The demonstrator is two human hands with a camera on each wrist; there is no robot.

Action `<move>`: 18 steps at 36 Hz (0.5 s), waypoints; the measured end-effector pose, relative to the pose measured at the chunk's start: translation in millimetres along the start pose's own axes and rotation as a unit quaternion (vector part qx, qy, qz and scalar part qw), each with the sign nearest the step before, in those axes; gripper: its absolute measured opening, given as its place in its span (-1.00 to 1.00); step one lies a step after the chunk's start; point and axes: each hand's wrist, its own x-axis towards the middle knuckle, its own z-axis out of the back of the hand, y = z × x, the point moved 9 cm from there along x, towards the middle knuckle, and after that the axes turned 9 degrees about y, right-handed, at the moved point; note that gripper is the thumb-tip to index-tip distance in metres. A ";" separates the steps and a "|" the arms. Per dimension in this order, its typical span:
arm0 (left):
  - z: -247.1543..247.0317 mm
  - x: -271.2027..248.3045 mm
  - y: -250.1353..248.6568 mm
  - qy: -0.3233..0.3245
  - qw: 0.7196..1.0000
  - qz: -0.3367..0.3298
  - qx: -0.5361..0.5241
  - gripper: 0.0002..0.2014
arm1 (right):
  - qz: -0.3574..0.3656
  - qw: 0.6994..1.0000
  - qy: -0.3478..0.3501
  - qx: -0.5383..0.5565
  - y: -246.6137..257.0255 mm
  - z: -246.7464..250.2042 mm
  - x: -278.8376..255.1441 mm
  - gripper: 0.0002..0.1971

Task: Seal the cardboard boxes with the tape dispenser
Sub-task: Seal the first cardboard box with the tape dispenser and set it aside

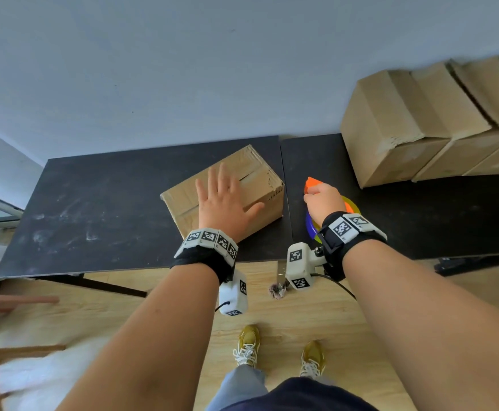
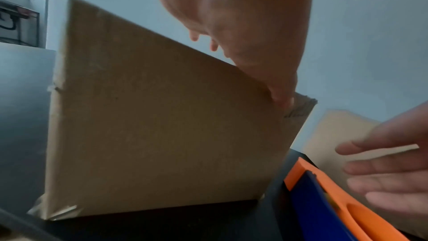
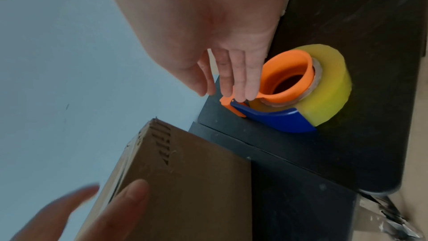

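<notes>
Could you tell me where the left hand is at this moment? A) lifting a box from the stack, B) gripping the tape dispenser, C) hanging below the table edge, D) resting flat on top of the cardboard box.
D: the left hand lies with fingers spread on the top of the cardboard box, while the tape dispenser sits by the right hand.
</notes>
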 end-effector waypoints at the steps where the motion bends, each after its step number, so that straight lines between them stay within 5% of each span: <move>1: -5.8 4.2 -3.1 0.018 0.999 -0.017 -0.022 -0.19 | 0.000 1.000 0.002 -0.003 -1.1 0.1 0.7 -0.63; 14: -24.0 22.2 -10.1 0.060 0.997 -0.035 -0.031 -0.33 | -0.064 0.996 -0.047 -0.049 -33.5 3.7 8.3 -0.68; 18: -26.0 23.1 -10.2 0.060 0.997 -0.036 -0.030 -0.32 | -0.107 0.991 0.000 -0.081 -51.8 -15.9 16.9 -0.58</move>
